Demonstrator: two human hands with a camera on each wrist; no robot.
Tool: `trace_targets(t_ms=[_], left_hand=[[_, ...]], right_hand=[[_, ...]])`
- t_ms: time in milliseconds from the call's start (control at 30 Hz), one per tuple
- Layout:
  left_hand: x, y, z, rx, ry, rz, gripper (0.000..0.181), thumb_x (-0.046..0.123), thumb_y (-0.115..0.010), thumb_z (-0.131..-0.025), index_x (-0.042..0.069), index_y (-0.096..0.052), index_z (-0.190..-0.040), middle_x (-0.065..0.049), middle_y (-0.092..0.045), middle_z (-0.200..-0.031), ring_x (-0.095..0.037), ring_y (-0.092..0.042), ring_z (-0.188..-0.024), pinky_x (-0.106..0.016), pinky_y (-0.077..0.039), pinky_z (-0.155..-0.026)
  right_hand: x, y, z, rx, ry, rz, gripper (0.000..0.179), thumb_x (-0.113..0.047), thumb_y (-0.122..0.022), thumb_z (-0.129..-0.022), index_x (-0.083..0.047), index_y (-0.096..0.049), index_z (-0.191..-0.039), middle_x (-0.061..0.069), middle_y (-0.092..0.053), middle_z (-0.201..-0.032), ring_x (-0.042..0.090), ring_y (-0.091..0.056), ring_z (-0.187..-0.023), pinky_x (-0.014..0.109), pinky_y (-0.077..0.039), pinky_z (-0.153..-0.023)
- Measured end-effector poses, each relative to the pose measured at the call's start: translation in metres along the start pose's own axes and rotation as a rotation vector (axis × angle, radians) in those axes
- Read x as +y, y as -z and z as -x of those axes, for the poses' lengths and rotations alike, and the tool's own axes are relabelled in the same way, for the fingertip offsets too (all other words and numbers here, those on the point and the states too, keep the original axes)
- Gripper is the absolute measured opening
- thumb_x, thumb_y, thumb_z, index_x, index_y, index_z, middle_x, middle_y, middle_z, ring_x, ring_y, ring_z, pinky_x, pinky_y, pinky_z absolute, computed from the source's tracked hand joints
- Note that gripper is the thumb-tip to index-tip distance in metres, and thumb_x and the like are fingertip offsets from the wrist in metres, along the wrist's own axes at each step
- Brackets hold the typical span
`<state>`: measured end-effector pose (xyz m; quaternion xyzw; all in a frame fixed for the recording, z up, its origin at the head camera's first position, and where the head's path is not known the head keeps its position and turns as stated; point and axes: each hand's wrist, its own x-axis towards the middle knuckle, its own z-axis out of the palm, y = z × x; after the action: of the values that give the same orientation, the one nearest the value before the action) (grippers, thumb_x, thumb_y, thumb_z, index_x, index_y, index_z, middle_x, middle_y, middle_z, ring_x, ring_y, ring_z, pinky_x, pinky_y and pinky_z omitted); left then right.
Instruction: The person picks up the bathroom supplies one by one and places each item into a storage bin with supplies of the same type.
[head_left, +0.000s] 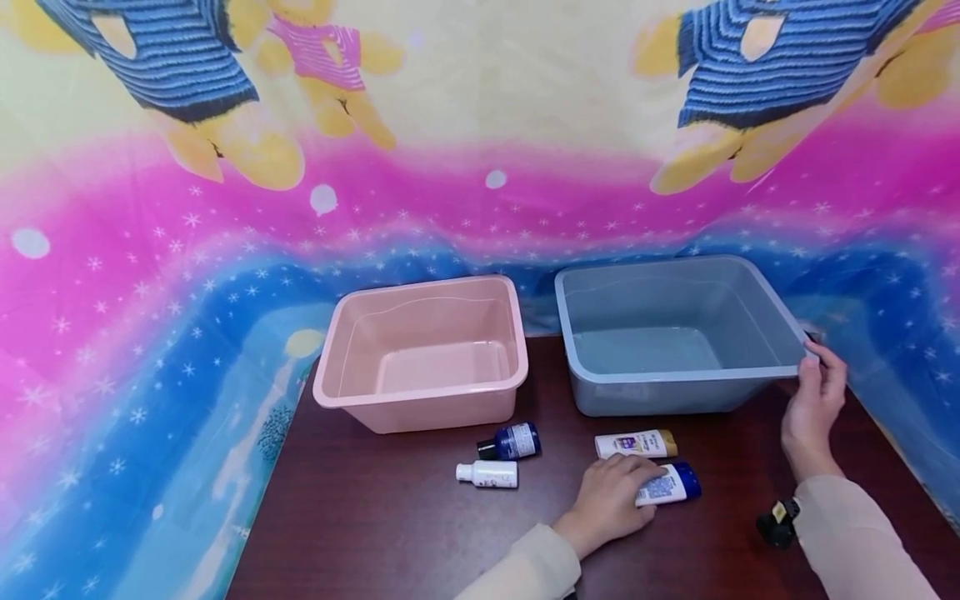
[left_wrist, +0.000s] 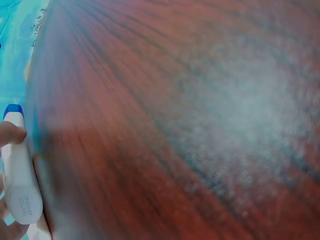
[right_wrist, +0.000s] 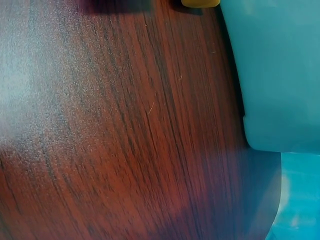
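Observation:
My left hand holds a white bottle with a blue cap low over the table or resting on it; I cannot tell which. The left wrist view catches the same white bottle at its left edge, with the thumb laid across it. At the near right corner of a blue-grey plastic basin, my right hand pinches the rim between thumb and fingers. Just beyond the left hand lies a white bottle with a gold cap. The right hand is outside the right wrist view, where the basin's wall shows.
A pink basin stands left of the blue-grey one. In front of it lie a dark blue bottle with a black cap and a small white bottle. Everything sits on a dark wooden table, with a patterned cloth behind.

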<state>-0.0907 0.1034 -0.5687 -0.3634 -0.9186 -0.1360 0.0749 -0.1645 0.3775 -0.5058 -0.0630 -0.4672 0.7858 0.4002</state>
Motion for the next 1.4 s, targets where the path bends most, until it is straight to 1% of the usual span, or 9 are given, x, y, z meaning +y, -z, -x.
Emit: trace_targets(t_ms=[233, 533, 667, 867, 967, 1067, 1167, 1233, 1400], left_hand=[[0.002, 0.011, -0.002, 0.023, -0.026, -0.007, 0.054, 0.047, -0.066, -0.079, 0.040, -0.050, -0.130, 0.021, -0.051, -0.124, 0.000, -0.046, -0.108, -0.022, -0.038, -0.089], [0.004, 0.030, 0.002, 0.041, -0.061, -0.035, 0.052, 0.047, -0.063, -0.080, 0.040, -0.050, -0.130, 0.021, -0.050, -0.126, 0.001, -0.045, -0.110, -0.022, -0.038, -0.089], [0.003, 0.035, 0.005, 0.051, -0.064, -0.047, 0.052, 0.048, -0.064, -0.080, 0.041, -0.050, -0.129, 0.021, -0.050, -0.126, 0.001, -0.045, -0.109, -0.021, -0.038, -0.089], [0.002, 0.040, 0.008, 0.085, -0.087, -0.036, 0.051, 0.047, -0.064, -0.079, 0.039, -0.052, -0.128, 0.020, -0.051, -0.125, 0.001, -0.047, -0.108, -0.021, -0.038, -0.091], [0.000, 0.045, 0.007, 0.093, -0.116, -0.036, 0.049, 0.047, -0.064, -0.079, 0.038, -0.055, -0.126, 0.019, -0.052, -0.125, 0.000, -0.048, -0.108, -0.022, -0.039, -0.090], [-0.003, 0.050, 0.006, 0.079, -0.135, -0.029, 0.046, 0.046, -0.064, -0.079, 0.038, -0.056, -0.124, 0.019, -0.052, -0.126, -0.002, -0.049, -0.110, -0.023, -0.041, -0.089], [-0.006, 0.056, 0.004, 0.070, -0.136, -0.020, 0.046, 0.047, -0.064, -0.079, 0.038, -0.057, -0.124, 0.019, -0.053, -0.125, -0.004, -0.049, -0.111, -0.023, -0.042, -0.088], [-0.007, 0.060, 0.003, 0.077, -0.132, -0.015, 0.046, 0.048, -0.065, -0.078, 0.039, -0.057, -0.123, 0.019, -0.053, -0.124, -0.003, -0.049, -0.111, -0.022, -0.042, -0.088], [-0.009, 0.071, -0.002, 0.101, -0.135, 0.008, 0.046, 0.047, -0.065, -0.078, 0.037, -0.058, -0.122, 0.018, -0.054, -0.123, -0.001, -0.049, -0.111, -0.020, -0.038, -0.093]], right_hand=[[0.000, -0.002, -0.002, 0.021, 0.014, 0.001, 0.026, -0.001, -0.052, -0.092, 0.004, -0.056, -0.117, 0.015, -0.054, -0.112, 0.021, -0.054, -0.092, 0.021, -0.051, -0.065], [0.001, -0.001, 0.000, 0.025, 0.028, 0.027, 0.026, -0.002, -0.053, -0.091, 0.003, -0.057, -0.116, 0.015, -0.054, -0.112, 0.021, -0.054, -0.093, 0.022, -0.050, -0.067], [0.002, -0.001, 0.001, 0.031, 0.018, 0.046, 0.026, -0.003, -0.053, -0.092, 0.002, -0.057, -0.117, 0.014, -0.054, -0.111, 0.020, -0.053, -0.094, 0.022, -0.049, -0.068], [0.001, -0.004, 0.002, 0.022, 0.012, 0.028, 0.026, -0.003, -0.051, -0.092, 0.002, -0.056, -0.117, 0.013, -0.053, -0.111, 0.020, -0.053, -0.092, 0.021, -0.050, -0.066], [0.000, -0.005, 0.002, 0.016, 0.010, 0.037, 0.026, -0.003, -0.051, -0.093, 0.002, -0.056, -0.118, 0.013, -0.052, -0.112, 0.020, -0.054, -0.092, 0.022, -0.050, -0.066], [0.001, -0.005, 0.002, 0.019, 0.006, 0.043, 0.026, -0.003, -0.051, -0.093, 0.001, -0.057, -0.117, 0.013, -0.052, -0.112, 0.020, -0.053, -0.092, 0.022, -0.050, -0.065], [0.002, -0.003, 0.002, 0.022, 0.011, 0.041, 0.026, -0.003, -0.051, -0.092, 0.002, -0.057, -0.117, 0.013, -0.052, -0.111, 0.019, -0.053, -0.092, 0.021, -0.049, -0.065], [0.003, -0.002, 0.002, 0.018, 0.023, 0.040, 0.026, -0.002, -0.051, -0.092, 0.002, -0.057, -0.117, 0.012, -0.053, -0.111, 0.019, -0.052, -0.092, 0.021, -0.049, -0.067], [0.003, -0.001, 0.000, 0.006, 0.039, 0.047, 0.025, -0.003, -0.050, -0.093, 0.001, -0.057, -0.117, 0.012, -0.052, -0.111, 0.019, -0.052, -0.093, 0.021, -0.048, -0.069]])
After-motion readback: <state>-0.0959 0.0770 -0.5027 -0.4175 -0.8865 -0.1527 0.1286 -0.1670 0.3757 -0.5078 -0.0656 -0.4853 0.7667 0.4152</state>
